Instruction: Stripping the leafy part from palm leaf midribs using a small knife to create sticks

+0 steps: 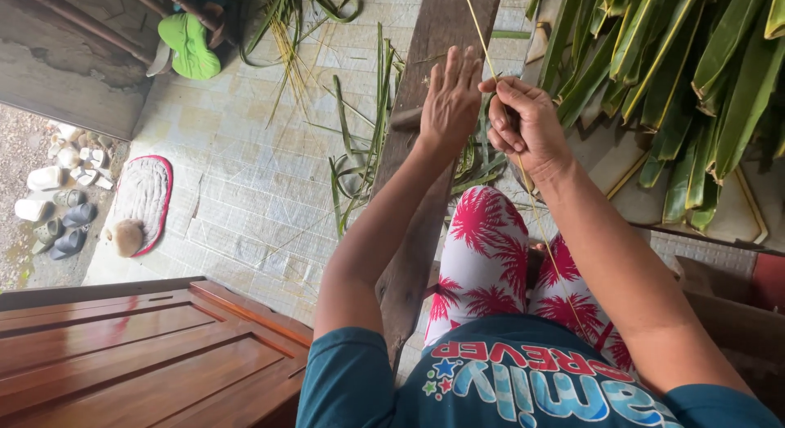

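Your right hand (523, 121) pinches a thin leaf rib (482, 35). Your left hand (451, 97) is flat open, holding nothing, above the plank (446, 19)

Tiled floor (237, 174) bears leaf strips (360, 142), mat (143, 195).

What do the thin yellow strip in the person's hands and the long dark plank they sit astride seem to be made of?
The thin yellow strip looks like a stiff, smooth palm-leaf midrib: pale, straight, matching the green fronds nearby. The right hand pinches it. The long dark plank appears to be unfinished, weathered wood, with matte grain and rough edges.
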